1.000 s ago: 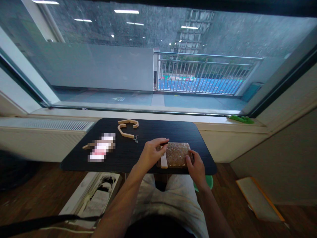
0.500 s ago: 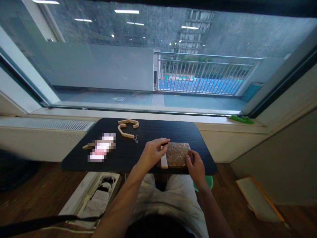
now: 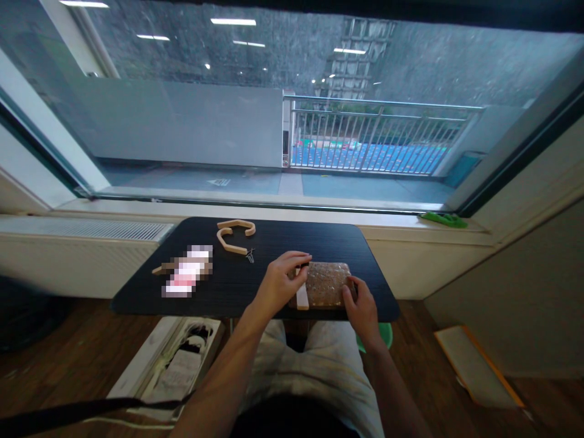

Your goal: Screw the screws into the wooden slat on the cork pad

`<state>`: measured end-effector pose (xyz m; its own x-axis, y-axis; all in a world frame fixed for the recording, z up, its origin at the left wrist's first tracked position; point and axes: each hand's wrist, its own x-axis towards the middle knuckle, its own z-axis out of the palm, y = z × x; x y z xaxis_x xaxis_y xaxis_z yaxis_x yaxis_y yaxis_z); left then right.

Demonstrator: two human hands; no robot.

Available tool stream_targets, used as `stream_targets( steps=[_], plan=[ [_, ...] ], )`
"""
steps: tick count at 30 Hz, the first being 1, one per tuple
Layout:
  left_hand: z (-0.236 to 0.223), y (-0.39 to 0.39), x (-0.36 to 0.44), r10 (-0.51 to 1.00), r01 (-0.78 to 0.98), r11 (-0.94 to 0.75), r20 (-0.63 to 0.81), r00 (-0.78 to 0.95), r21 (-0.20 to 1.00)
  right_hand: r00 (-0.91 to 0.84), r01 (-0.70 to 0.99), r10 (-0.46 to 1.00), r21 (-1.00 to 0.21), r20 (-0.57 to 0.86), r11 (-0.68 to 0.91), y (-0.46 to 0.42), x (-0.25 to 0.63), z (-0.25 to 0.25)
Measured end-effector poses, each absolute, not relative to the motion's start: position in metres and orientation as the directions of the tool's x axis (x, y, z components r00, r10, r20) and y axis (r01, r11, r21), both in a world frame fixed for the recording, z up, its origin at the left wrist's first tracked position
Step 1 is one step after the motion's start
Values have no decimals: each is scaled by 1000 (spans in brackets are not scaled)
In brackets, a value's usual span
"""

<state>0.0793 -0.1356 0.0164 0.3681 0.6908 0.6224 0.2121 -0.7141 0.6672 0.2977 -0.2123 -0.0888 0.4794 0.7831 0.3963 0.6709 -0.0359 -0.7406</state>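
A flat brown block in shiny clear wrap (image 3: 327, 286) lies near the front edge of the black table (image 3: 274, 240). Across its left end runs a pale strip (image 3: 302, 298). My left hand (image 3: 280, 281) is closed over the top of that strip, its fingers pinched together with a small dark thing at the tips, too small to name. At the block's right edge, the thumb and fingers of my right hand (image 3: 362, 304) grip the side.
Curved wooden pieces (image 3: 232, 248) lie at the table's back left, beside several small metal pins (image 3: 250, 255). A blurred-out pink and white item (image 3: 188, 271) is further left. Below are an open box (image 3: 182, 365) and a green basin (image 3: 385, 334). The window sill holds a green cloth (image 3: 443, 219).
My left fingertips have shifted very slightly to the left. The block and my right hand look unmoved.
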Motion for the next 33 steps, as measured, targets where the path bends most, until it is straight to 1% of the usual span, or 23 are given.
stream_targets(
  steps=[3,16,26,33],
  plan=[
    [17,-135,79,681,226,-727,636,364,649,479,675,782,-737,398,-38,-212,297,-89],
    [15,-136,79,722,270,-690,609,328,672,475,674,786,-737,395,-37,-212,299,-91],
    [15,-134,79,678,255,-733,651,340,631,476,671,791,-740,384,-44,-212,298,-89],
    [14,-135,79,684,257,-729,650,332,635,475,676,792,-735,383,-49,-212,299,-89]
  ],
)
